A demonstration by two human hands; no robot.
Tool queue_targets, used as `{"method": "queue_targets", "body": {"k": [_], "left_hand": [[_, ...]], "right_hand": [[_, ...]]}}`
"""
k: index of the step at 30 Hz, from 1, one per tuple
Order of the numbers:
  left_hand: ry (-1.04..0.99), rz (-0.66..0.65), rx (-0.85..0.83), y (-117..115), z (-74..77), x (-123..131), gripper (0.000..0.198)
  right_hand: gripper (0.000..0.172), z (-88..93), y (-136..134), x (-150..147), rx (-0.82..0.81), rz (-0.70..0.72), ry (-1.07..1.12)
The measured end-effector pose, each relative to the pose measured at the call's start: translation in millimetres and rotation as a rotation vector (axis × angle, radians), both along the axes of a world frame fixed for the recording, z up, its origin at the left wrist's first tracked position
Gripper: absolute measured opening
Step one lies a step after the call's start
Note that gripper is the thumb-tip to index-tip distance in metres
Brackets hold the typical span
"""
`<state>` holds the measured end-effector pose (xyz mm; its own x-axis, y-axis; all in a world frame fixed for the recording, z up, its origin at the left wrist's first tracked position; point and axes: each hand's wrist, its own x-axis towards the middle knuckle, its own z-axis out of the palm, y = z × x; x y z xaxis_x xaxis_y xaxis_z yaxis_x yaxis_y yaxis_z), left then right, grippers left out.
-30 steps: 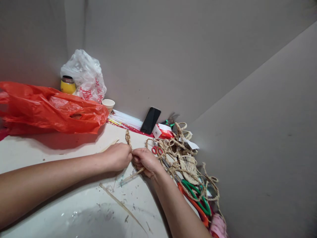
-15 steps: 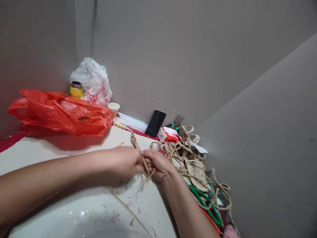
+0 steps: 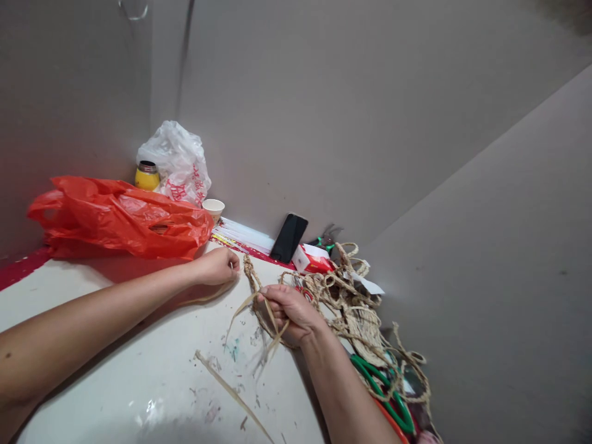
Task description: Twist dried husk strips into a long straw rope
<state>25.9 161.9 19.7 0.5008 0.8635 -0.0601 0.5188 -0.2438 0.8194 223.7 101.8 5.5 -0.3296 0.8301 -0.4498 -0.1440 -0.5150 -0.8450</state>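
Observation:
My right hand (image 3: pixel 292 309) pinches a braided straw cord (image 3: pixel 248 271) near its working end. Several loose flat strips fan out around the fingers, and the finished braid stretches up and away on the surface. To the left, my left hand (image 3: pixel 217 267) is closed, apart from the braid. A thin pale straw strip (image 3: pixel 206 300) runs beside and below it, its end seeming to pass into the fingers. Another flat straw strip (image 3: pixel 231 393) lies alone on the white table (image 3: pixel 152 370), nearer to me.
A red plastic bag (image 3: pixel 124 216), yellow jar (image 3: pixel 147 176), white bag (image 3: pixel 178 157) and paper cup (image 3: pixel 213 208) stand at the back left. A phone (image 3: pixel 289 238) and pliers (image 3: pixel 328 237) lie near the wall. Tangled braided cord (image 3: pixel 363 320) and green handles (image 3: pixel 382 391) fill the right edge.
My left hand has moved up and left, away from the right hand and the braid. A loose strip now hangs left of the braid. The right hand keeps its pinch.

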Motion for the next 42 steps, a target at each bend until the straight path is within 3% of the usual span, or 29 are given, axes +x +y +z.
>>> {"method": "queue_targets", "body": {"k": [4, 9, 15, 21, 27, 32, 39, 42], "left_hand": [[-0.402, -0.087, -0.543, -2.1, 4.5, 5.4, 0.022], [-0.497, -0.149, -0.771, -10.7, 4.0, 10.4, 0.026], [-0.519, -0.118, -0.802, -13.5, -6.8, 13.8, 0.027], [-0.645, -0.17, -0.857, -11.4, -7.1, 13.0, 0.029], [-0.536, -0.117, -0.787, -11.7, -9.8, 14.3, 0.024], [-0.489, -0.079, -0.739, -12.8, -13.1, 16.9, 0.022], [-0.388, -0.037, -0.59, -17.9, -15.5, 21.9, 0.012], [-0.375, -0.038, -0.598, -18.8, -13.6, 21.8, 0.013]], "right_hand": [[0.027, -2.7, 0.9, 0.5, 0.031, -0.004, -0.011], [0.029, -1.2, -0.6, -1.6, 0.057, -0.017, 0.001], [0.029, -0.4, -1.9, -3.5, 0.082, -0.03, -0.006], [0.036, -3.1, -1.7, -6.3, 0.132, -0.066, -0.062], [0.036, -3.6, -1.3, -6.1, 0.103, -0.061, 0.052], [0.034, -2.4, -2.7, -8.8, 0.096, -0.079, 0.025], [0.038, -7.2, -3.0, -14.1, 0.207, -0.12, -0.169], [0.038, -6.9, -2.9, -14.7, 0.229, -0.128, -0.225]]}}
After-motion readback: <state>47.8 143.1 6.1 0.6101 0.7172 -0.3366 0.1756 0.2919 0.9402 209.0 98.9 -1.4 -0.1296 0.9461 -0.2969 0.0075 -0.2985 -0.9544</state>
